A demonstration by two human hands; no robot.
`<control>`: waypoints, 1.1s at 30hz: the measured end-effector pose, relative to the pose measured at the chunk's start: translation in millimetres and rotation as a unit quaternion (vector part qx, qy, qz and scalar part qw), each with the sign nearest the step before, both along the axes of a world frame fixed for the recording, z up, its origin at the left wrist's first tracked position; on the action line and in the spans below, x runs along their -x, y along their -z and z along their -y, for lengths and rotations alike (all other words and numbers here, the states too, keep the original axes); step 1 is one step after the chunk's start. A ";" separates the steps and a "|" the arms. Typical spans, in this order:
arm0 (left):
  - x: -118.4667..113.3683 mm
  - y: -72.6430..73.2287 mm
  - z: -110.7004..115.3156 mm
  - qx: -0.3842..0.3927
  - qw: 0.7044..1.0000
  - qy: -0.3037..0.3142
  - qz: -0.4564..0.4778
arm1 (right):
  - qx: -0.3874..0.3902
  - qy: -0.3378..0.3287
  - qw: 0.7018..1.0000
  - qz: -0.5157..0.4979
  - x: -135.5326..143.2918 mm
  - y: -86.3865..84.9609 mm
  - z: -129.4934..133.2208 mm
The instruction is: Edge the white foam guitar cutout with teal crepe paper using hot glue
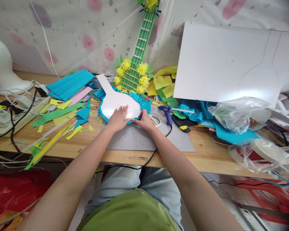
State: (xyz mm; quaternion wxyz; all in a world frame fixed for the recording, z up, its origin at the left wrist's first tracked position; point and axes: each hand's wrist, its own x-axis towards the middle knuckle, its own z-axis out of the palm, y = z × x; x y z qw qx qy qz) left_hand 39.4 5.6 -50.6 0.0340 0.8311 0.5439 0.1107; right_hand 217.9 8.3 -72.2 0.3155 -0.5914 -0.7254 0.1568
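A white guitar-shaped cutout (110, 100) lies over the grey cutting mat (146, 141), its neck pointing away to the upper left. Blue crepe paper (145, 105) runs around its rim, ruffled at the right and far side. My left hand (118, 119) rests flat on the white face with fingers stretched out, thumb toward the near edge. At that edge, my right hand (145, 121) pinches the blue crepe paper between thumb and fingers. Right of it, a blue glue gun (168, 114) holds a clear glue stick, beside a coiled white cord (157, 121).
A green paper guitar (141, 48) with yellow flowers leans at the back. A white board (212, 64) with a pencilled outline stands right. Folded blue crepe paper (71, 85) and scraps lie left, near a power strip (33, 110). A black-yellow cutter (185, 128) lies right, by plastic bags (238, 114).
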 end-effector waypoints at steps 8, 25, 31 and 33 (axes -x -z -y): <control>3.7 -7.8 0.0 0.039 0.999 0.009 0.011 | 0.008 0.052 0.999 0.012 10.8 -2.1 -2.8; 21.5 -15.6 -7.4 0.103 0.991 0.081 0.000 | 0.009 0.050 0.998 0.031 12.2 -2.4 3.2; 25.6 -13.4 -8.5 0.094 0.990 0.106 -0.006 | -0.013 0.096 0.994 0.040 21.3 0.9 1.2; 26.5 -12.1 -10.1 0.097 0.990 0.107 -0.002 | -0.017 0.099 0.994 0.039 21.0 1.5 0.0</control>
